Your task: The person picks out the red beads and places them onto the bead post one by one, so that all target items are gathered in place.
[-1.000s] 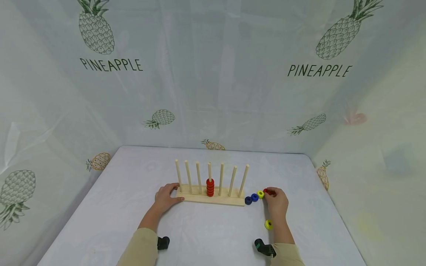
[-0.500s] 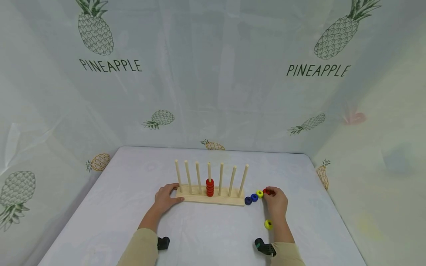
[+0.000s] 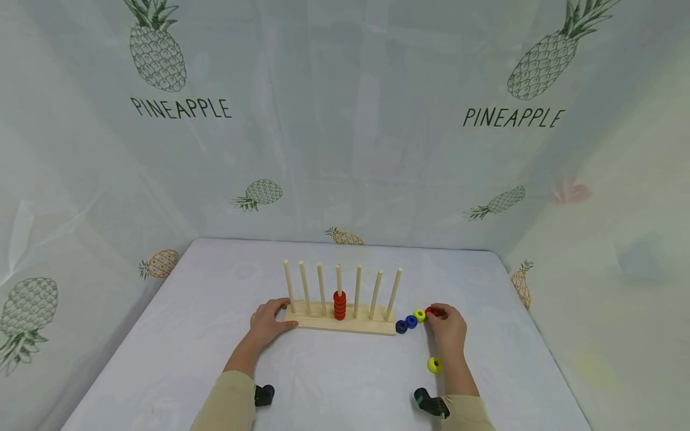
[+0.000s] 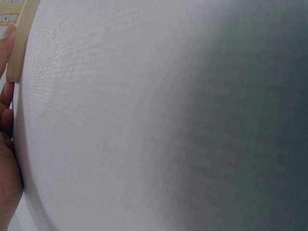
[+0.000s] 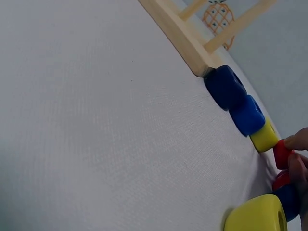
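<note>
A wooden peg rack (image 3: 345, 324) with several upright pegs stands on the table. Red rings (image 3: 339, 306) are stacked on its middle peg. My left hand (image 3: 265, 322) grips the rack's left end, thumb in front and fingers behind. Off the right end runs a row of beads: a dark blue bead (image 5: 224, 87), a blue bead (image 5: 247, 115) and a yellow bead (image 5: 264, 136). My right hand (image 3: 448, 328) pinches a red bead (image 5: 283, 154) at the row's far end, touching or nearly touching the yellow one. The hand partly covers that bead in the head view.
Closer to me lies another yellow bead (image 3: 434, 365), beside the right forearm. The right wrist view also shows a second red bead (image 5: 280, 179) and another dark blue bead (image 5: 288, 201) under the hand. A pineapple-print curtain (image 3: 345, 120) hangs behind the white table (image 3: 334, 383).
Both hands stay almost where they were. The yellow bead in the row sits very slightly further left, nearer the blue bead.
</note>
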Demonstrator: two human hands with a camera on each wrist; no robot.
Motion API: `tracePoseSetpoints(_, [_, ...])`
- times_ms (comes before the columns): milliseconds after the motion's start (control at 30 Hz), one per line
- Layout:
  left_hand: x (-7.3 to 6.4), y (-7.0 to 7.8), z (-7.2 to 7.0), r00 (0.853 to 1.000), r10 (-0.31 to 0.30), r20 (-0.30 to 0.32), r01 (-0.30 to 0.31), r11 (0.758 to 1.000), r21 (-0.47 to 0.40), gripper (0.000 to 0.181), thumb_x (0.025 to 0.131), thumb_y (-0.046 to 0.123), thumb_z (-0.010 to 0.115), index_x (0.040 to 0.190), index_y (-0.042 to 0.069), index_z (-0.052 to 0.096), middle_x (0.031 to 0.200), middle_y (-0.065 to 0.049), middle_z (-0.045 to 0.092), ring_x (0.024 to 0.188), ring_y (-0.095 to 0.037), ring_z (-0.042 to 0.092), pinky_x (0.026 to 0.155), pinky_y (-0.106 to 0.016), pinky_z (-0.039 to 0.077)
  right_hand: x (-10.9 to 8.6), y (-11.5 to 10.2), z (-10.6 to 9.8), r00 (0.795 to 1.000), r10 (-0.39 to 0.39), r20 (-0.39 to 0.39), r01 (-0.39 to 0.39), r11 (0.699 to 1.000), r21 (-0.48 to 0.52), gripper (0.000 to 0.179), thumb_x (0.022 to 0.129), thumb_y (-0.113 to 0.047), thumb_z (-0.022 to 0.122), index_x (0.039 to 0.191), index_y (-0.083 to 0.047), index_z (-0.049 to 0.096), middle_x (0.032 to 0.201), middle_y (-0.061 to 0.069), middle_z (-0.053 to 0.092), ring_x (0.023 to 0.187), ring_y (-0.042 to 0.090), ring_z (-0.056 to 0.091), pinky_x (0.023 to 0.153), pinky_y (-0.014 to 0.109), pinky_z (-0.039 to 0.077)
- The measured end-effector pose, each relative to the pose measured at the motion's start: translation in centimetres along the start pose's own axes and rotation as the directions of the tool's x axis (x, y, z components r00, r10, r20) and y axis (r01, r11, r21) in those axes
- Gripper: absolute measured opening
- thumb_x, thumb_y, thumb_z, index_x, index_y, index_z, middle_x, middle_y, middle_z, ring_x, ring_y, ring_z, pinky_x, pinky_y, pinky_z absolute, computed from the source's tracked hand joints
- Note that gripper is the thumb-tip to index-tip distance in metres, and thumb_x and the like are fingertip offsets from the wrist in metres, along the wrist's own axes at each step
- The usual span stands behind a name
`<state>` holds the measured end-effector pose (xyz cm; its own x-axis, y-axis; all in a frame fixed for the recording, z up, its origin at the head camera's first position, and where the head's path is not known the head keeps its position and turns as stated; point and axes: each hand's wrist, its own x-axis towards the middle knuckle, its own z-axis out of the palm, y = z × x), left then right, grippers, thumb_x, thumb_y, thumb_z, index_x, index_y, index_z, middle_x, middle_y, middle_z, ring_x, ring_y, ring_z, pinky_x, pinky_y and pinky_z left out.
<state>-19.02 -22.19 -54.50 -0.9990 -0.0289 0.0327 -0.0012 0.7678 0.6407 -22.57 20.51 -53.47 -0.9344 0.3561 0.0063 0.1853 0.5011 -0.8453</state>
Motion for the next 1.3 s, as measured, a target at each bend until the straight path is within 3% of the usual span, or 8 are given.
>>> tracePoseSetpoints(467, [0.2, -0.6, 0.3, 1.0, -0.003, 0.005, 0.003, 1.0, -0.003, 0.067, 0.08, 0.036, 0.081, 0.135, 0.008, 0.055, 0.12, -0.01, 0.06, 0.109, -0.032, 0.049, 0.088, -0.053, 0.034, -0.5, -1.2, -1.1, 0.994, 0.033, 0.101, -0.037, 0.998, 0.041, 0.03, 0.092, -0.016, 0.068, 0.121, -0.007, 0.066, 0.107, 0.015, 0.056, 0.086, 0.027, 0.051, 0.063, 0.028, 0.046])
tracePoseSetpoints(833, [0.1, -0.4, 0.2, 1.0, 0.001, 0.001, -0.001, 1.0, 0.0, 0.066, 0.08, 0.035, 0.081, 0.134, 0.008, 0.056, 0.119, -0.009, 0.06, 0.107, -0.031, 0.049, 0.086, -0.051, 0.034, -1.4, -2.4, -1.7, 0.99, -0.062, 0.127, 0.062, 0.998, 0.008, 0.03, 0.09, -0.014, 0.071, 0.119, -0.008, 0.068, 0.105, 0.014, 0.056, 0.091, 0.027, 0.048, 0.07, 0.031, 0.044])
tracePoseSetpoints(1300, [0.2, -0.1, 0.0, 1.0, 0.005, -0.008, -0.005, 1.0, 0.015, 0.066, 0.08, 0.036, 0.081, 0.134, 0.007, 0.056, 0.119, -0.01, 0.06, 0.108, -0.032, 0.049, 0.087, -0.052, 0.034, -3.1, -5.4, -2.9, 0.982, -0.091, 0.168, 0.087, 0.996, 0.027, 0.029, 0.09, -0.016, 0.07, 0.118, -0.009, 0.068, 0.111, 0.012, 0.059, 0.093, 0.026, 0.049, 0.069, 0.031, 0.044])
